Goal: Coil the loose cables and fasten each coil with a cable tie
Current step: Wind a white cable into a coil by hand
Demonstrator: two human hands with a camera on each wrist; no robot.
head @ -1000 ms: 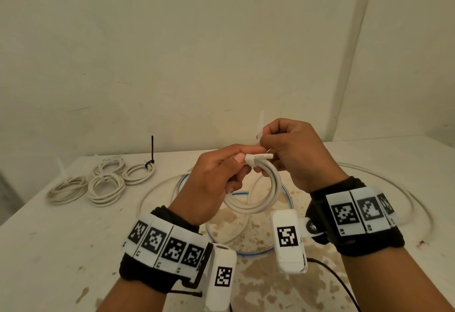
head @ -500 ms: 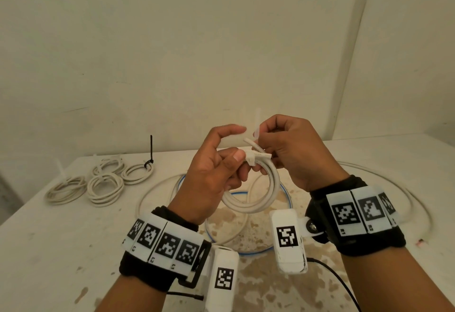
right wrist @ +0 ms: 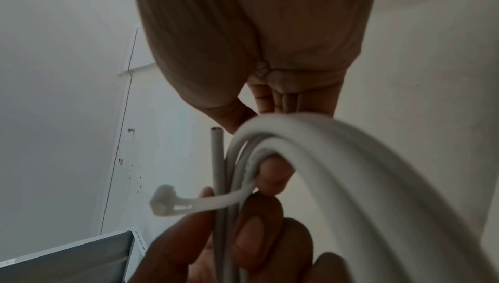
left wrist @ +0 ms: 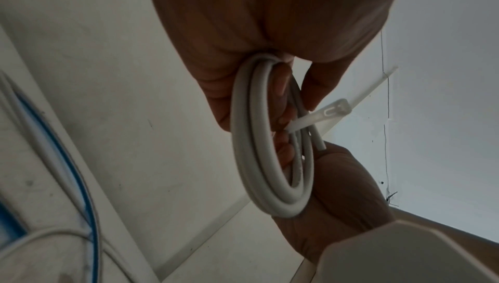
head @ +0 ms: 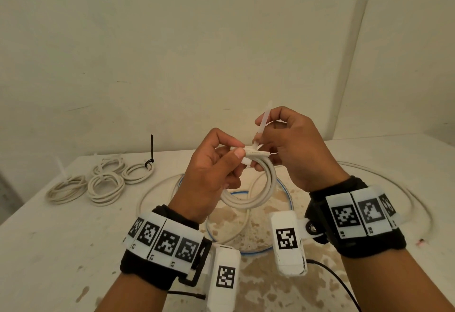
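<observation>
A small coil of white cable (head: 248, 201) hangs in the air between both hands, above the table (head: 61, 250). My left hand (head: 237, 150) pinches the top of the coil between thumb and forefinger. A translucent white cable tie (head: 261, 129) is wrapped round the coil's top. My right hand (head: 263, 124) pinches its tail, which points up. In the left wrist view the coil (left wrist: 259, 159) runs through the fingers and the tie's head (left wrist: 336, 110) sticks out sideways. The right wrist view shows the coil (right wrist: 351, 159) close up and the tie's head (right wrist: 164, 202) blurred; whether the tail is threaded is unclear.
Several tied white coils (head: 105, 184) lie at the table's back left, one with a black tie (head: 150, 154). A long loose white cable (head: 416, 203) loops across the table under the hands, with a blue ring (head: 289, 201). A black wire (head: 334, 279) trails near the front.
My right hand has risen, drawing the tie's tail upward. My left forefinger lifted off the coil's top, then came back down onto it.
</observation>
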